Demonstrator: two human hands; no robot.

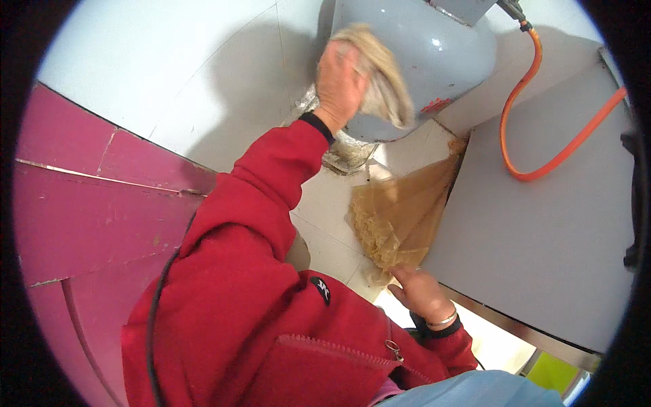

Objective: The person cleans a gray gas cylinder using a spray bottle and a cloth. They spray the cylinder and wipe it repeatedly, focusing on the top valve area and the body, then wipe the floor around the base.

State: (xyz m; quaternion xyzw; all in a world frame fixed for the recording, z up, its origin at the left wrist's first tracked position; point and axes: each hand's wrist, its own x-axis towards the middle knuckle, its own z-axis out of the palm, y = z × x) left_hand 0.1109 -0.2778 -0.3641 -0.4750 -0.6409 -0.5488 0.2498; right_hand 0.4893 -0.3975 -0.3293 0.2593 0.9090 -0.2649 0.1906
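My left hand, slightly blurred, holds a folded beige cloth over the side of a glossy grey gas cylinder. The fingers lie over the cloth's left part, and the cylinder bears a red mark low on its side. My right hand, with a bracelet on the wrist, is lower right with its fingers apart and nothing seen in it. Its fingertips are by the lower end of a brown, translucent, crumpled sheet; whether they touch it I cannot tell.
An orange hose curves from a fitting at the top over a grey flat panel at right. Pink panels stand at left, beside a pale tiled surface. A black cable hangs along the red left sleeve. Dirty trim lies under the cylinder.
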